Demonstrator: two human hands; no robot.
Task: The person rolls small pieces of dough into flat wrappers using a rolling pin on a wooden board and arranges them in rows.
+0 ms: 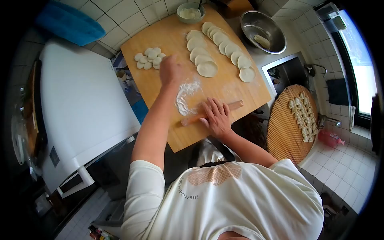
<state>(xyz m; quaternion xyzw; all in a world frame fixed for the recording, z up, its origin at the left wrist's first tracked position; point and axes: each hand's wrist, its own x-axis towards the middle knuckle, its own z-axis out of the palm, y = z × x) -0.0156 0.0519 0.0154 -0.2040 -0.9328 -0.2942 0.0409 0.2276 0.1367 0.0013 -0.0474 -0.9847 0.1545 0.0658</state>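
My left hand is closed and slightly blurred at the right edge of a cluster of small flattened dough pieces. Its fingertips are hidden, so whatever they hold does not show. Under my right palm lies a wooden rolling pin; my right hand rests over its middle with the fingers draped across. Loose flour is spread on the wooden board between the two hands. Beyond it, rolled dough wrappers overlap in a shorter row and a longer row.
A bowl of pale filling stands at the board's far edge. To the right are a metal basin with a dough piece inside, a sink, and a round woven tray bearing several dumplings. A white appliance stands at left.
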